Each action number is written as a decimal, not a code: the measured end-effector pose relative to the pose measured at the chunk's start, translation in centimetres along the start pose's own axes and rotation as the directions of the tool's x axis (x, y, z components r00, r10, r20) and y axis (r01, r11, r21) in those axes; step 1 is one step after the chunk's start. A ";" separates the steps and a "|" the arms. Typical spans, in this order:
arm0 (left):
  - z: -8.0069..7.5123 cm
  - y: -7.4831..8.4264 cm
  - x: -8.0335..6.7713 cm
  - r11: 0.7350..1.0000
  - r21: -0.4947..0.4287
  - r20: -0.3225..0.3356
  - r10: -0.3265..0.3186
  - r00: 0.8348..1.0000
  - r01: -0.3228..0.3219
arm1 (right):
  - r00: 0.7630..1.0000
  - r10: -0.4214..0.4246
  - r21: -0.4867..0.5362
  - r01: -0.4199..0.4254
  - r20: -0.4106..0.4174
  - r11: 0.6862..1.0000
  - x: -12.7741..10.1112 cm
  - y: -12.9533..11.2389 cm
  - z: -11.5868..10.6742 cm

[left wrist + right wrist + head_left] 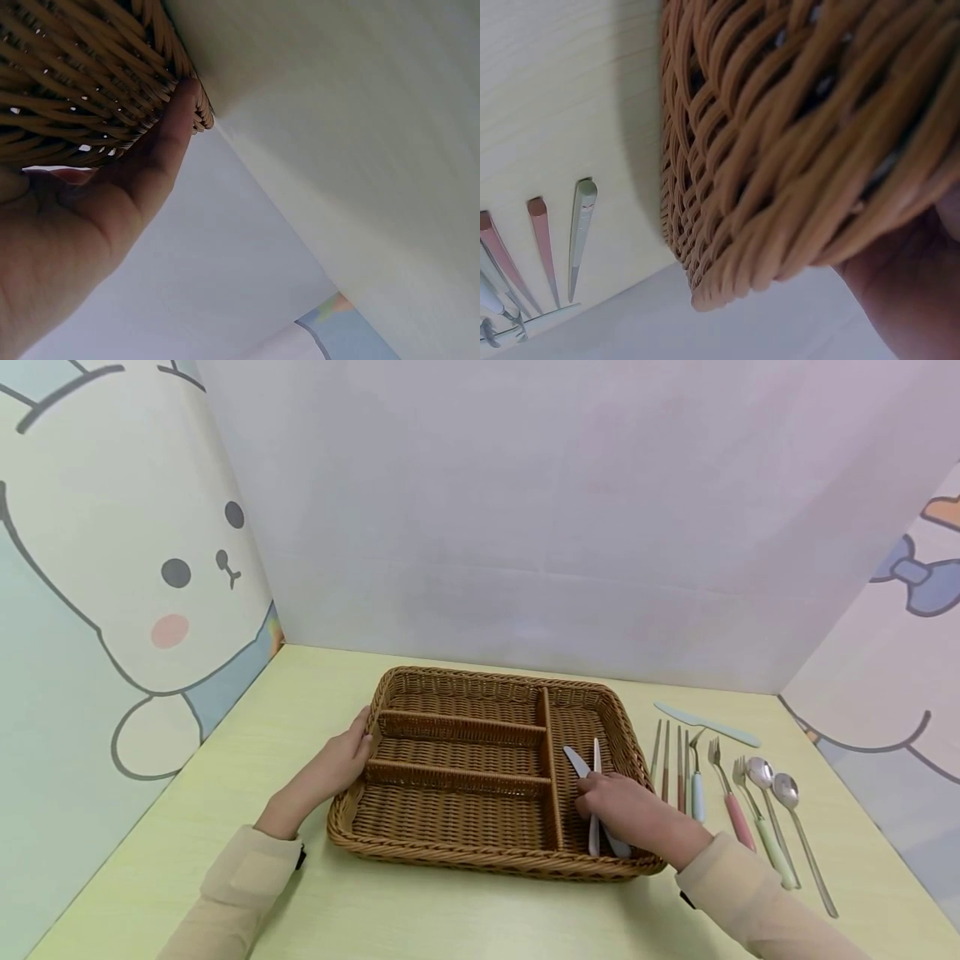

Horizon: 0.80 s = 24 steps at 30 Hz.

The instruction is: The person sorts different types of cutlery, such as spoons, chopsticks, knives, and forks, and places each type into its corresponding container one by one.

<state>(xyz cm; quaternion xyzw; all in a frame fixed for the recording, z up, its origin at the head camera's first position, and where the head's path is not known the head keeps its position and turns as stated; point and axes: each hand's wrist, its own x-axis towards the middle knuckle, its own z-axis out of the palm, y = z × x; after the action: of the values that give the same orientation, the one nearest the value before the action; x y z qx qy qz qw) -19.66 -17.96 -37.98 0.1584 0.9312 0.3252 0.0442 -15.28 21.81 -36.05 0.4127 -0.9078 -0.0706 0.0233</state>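
A brown wicker cutlery basket (465, 781) with dividers lies on the table. At its left side my left hand (347, 758) holds the wall, fingers (176, 127) along the outside of the weave. My right hand (626, 810) reaches over the right rim into the long right compartment, fingers curled down around a table knife (576, 762) that lies slantwise. A second, pale slim knife (595, 837) crosses it, lengthwise in the compartment. The hand covers the middle of both knives. In the right wrist view the basket wall (735, 150) hides most of that hand.
Right of the basket lie chopsticks (666, 760), several forks (738, 818), two spoons (806, 843) and a pale blue knife (708, 723) farther back. A pale wall (525, 527) stands behind the table, with cartoon-printed panels at both sides.
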 end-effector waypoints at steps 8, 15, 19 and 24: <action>0.0 0.0 0.2 1.000 0.017 0.016 -0.022 1.000 0.022 | 0.999 -0.027 -0.025 0.027 -0.034 0.999 -0.2 0.1 0.5; 0.1 -0.2 0.3 1.000 0.009 0.013 -0.024 1.000 0.024 | 0.997 -0.033 -0.025 0.031 -0.071 0.999 -0.4 0.0 -0.1; 0.2 -0.3 0.3 1.000 0.008 0.012 -0.030 0.999 0.030 | 0.993 -0.027 -0.025 0.025 -0.113 0.999 -0.6 0.3 -0.4; 0.3 -0.4 0.4 0.999 0.010 0.009 -0.035 0.999 0.035 | 0.989 0.009 -0.016 -0.011 -0.148 1.000 -0.8 0.7 -1.0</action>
<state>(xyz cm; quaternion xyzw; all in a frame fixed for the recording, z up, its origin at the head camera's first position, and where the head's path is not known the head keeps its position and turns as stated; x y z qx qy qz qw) -20.13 -17.96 -38.44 0.1438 0.9353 0.3189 0.0532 -15.18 22.73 -34.96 0.4120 -0.9050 -0.0474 0.0943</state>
